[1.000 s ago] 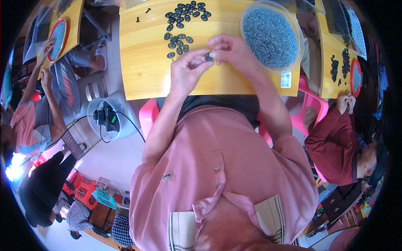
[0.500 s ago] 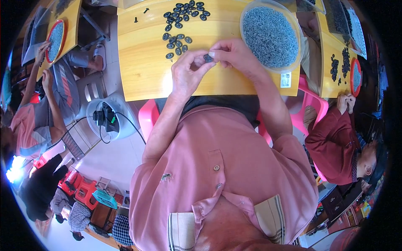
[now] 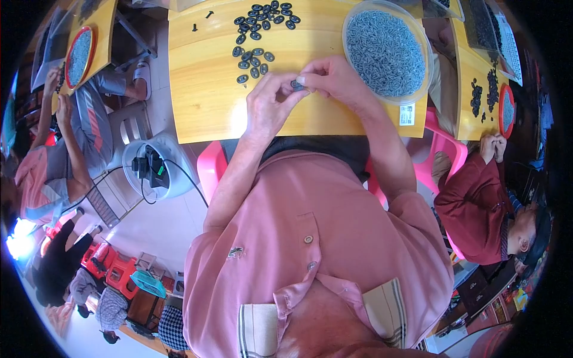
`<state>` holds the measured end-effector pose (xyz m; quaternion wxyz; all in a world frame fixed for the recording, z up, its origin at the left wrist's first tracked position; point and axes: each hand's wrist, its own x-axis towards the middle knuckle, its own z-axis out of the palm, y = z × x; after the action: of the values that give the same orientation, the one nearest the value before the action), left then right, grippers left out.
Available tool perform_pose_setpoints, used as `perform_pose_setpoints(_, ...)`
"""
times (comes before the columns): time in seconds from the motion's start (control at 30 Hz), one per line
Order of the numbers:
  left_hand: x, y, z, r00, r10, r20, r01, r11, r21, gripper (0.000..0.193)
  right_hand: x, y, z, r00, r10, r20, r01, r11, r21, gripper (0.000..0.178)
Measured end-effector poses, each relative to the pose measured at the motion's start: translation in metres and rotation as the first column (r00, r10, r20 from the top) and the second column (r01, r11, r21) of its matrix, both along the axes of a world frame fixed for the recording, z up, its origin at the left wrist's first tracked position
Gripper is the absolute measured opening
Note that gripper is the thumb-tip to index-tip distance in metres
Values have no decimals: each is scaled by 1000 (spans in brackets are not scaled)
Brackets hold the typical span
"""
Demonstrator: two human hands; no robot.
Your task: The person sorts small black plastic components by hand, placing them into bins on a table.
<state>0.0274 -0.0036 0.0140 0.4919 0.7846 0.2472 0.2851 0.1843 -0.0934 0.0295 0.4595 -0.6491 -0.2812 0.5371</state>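
Leftward, wood grain is stretching down the table [image 3: 206, 89], giving room beside the left forearm, while two black pins [image 3: 209, 14] are lying out at the far left; next, black ovals [image 3: 255, 52] are lying in a loose column beyond the left hand [image 3: 268, 102], which is pinching a small dark piece [image 3: 296, 85] at its fingertips; the right hand [image 3: 335, 77] is gripping that piece from the other side, so neither of the two hands is nearer, and its long axis is hiding among the fingers, impossible to tell; further right, a clear basin [image 3: 422, 87] of grey pegs [image 3: 385, 53] is standing just beside the right hand, crowding that side, with the table's near edge running under both forearms
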Motion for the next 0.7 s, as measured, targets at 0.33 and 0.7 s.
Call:
perform_pose_setpoints(0.33, -2, 4, -11, 999, -3, -42, -1, 995, -98, 21, 3, 5, 5, 999, 37, 40, -36, 999, -34, 19)
perform_pose_setpoints(0.7, -1, 4, -6, 996, 52, -75, -56, 997, -56, 16, -5, 1, -18, 987, -45, 157, 35, 997, 66, 14)
